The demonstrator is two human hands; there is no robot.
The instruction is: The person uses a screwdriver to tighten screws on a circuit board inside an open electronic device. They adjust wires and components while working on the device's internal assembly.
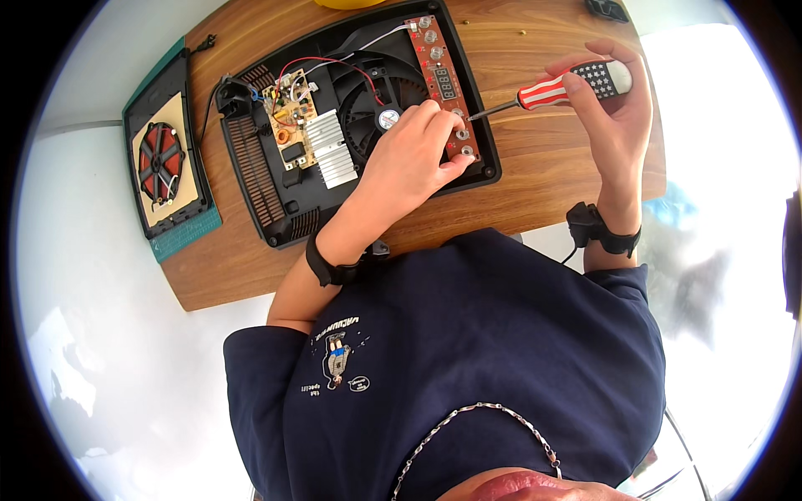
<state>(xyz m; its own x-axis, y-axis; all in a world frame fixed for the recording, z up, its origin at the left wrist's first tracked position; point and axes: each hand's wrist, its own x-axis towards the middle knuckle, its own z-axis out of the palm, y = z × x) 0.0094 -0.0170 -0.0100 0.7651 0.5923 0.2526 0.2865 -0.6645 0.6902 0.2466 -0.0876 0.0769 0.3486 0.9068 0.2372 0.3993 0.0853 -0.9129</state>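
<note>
Wooden table (551,167); circuit board (444,83) under left hand (409,154), grip unclear; right hand (618,125) grasping screwdriver (545,93).

Pale lettering (337,326) stands on the chest of the navy T-shirt (501,334), around a small figure (336,361). Marks on the round label (388,121) and red circuit board (437,66) are too small to read.

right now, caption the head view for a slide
Left hand on a narrow red circuit board in a black plastic housing; right hand points a red-white striped screwdriver there.
</note>
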